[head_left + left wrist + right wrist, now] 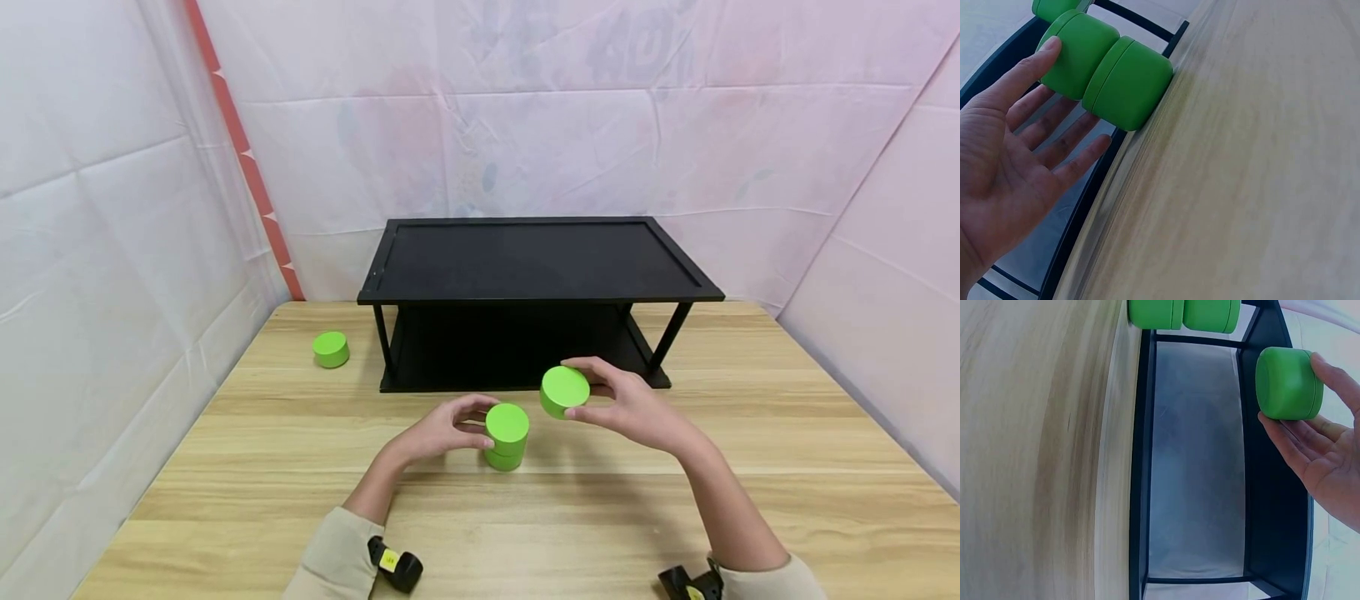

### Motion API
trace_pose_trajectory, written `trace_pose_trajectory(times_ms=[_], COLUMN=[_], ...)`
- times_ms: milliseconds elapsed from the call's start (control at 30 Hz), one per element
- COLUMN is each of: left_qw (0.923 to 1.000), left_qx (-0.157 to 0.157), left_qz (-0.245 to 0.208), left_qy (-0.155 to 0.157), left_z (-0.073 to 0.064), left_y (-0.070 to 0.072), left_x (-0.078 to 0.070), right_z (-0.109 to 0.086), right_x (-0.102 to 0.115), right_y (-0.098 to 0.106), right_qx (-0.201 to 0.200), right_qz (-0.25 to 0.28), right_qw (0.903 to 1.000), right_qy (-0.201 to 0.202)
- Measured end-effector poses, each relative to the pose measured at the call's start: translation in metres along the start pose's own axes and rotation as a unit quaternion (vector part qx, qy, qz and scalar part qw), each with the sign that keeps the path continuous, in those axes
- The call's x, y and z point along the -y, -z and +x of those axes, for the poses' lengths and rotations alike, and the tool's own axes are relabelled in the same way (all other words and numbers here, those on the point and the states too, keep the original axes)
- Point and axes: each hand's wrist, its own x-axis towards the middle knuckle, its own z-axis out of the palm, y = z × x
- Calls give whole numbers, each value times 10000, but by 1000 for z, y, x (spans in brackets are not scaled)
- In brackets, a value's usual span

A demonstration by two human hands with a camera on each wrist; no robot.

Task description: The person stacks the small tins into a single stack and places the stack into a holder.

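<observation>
Two small green round lidded tins stand stacked on the table, an upper tin (507,422) over a lower tin (503,460). My left hand (447,428) holds the upper one from the left; in the left wrist view the thumb (1051,47) lies at its lid edge, with fingers partly hidden behind it. My right hand (628,404) pinches a third green tin (565,392) between thumb and fingers, raised to the right of the stack. The right wrist view shows this held tin (1288,384) from the side, above the stack's level.
A black two-level shelf (525,260) stands at the back of the wooden table (285,467), just behind the hands. One more green tin (331,349) sits left of the shelf. White sheeting (562,150) hangs behind and at both sides.
</observation>
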Motion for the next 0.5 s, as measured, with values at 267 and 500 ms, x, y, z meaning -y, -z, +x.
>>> trace_pose_trajectory(times_ms=[267, 500], left_qw=[10000, 10000], left_qx=[9, 45], left_qz=[-15, -38], left_qy=[-19, -32], left_z=[-1, 0], left_y=[-1, 0], left_x=[-1, 1], right_z=[2, 4], right_x=[4, 6], right_y=[-5, -9], right_qx=[81, 139], right_qz=[35, -29], right_qw=[9999, 9998], right_qy=[48, 142])
